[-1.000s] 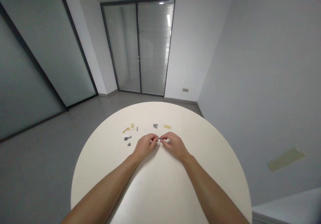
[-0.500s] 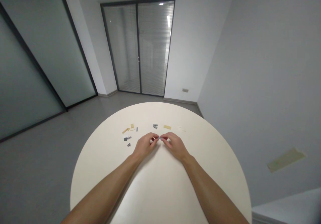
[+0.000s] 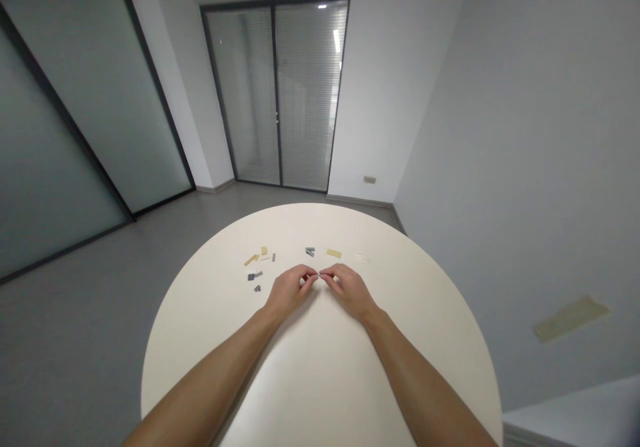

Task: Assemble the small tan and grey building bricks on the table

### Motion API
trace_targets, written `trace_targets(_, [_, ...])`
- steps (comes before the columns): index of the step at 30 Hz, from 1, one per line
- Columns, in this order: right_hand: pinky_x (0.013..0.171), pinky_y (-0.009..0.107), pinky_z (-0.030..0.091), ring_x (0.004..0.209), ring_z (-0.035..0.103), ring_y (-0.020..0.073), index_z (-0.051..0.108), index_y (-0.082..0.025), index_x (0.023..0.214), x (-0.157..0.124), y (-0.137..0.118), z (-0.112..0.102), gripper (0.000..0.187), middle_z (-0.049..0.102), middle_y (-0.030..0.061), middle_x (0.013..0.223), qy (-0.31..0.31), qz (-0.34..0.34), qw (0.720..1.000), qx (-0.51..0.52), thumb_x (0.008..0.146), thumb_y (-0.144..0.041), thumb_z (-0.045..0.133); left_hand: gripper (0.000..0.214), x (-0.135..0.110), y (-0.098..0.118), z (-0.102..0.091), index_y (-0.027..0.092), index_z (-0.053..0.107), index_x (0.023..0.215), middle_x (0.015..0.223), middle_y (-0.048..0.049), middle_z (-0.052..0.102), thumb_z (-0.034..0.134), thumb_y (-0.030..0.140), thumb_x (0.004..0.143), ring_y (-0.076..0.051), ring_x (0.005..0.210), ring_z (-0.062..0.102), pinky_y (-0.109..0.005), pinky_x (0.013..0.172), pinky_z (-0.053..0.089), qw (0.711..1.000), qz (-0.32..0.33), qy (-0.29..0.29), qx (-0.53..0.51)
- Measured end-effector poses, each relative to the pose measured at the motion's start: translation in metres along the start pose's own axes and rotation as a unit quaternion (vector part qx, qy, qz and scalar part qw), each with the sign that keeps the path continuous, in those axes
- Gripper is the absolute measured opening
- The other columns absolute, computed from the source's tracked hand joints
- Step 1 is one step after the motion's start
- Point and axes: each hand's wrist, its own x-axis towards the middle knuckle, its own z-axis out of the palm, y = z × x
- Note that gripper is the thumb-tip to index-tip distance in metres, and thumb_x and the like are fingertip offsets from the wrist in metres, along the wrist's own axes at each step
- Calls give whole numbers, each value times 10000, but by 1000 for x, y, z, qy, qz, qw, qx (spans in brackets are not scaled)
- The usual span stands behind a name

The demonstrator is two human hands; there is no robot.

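My left hand (image 3: 289, 290) and my right hand (image 3: 349, 288) meet fingertip to fingertip over the middle of a round cream table (image 3: 430, 340). Both are curled into a pinch on one tiny grey piece (image 3: 319, 275) held between them, too small to name. Just beyond the fingers lie a small grey piece (image 3: 310, 251) and a flat tan piece (image 3: 334, 253). To the left of my left hand lie several small grey pieces (image 3: 254, 277) and tan pieces (image 3: 256, 257).
A faint pale piece (image 3: 363, 257) rests on the table to the right of the tan one. Past the table are grey floor, a glass double door (image 3: 277, 93) with blinds, and a glass partition (image 3: 75, 120) on the left.
Nothing has plainly moved; the fingertips of both hands stay pinched together on the tiny piece, shifting only very slightly.
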Motion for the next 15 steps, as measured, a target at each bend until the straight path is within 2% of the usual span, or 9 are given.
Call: trace_targets(15, [801,313,476,861,626,172,678,-243,1013,-1,0,0,125,693,20,907,10,-8,1000,5,929,-312,616,265,0,-2,1,247,705,945,932,8,731,476,379,956,-160,804,642,-265,725,473,1000,-23,-5,10])
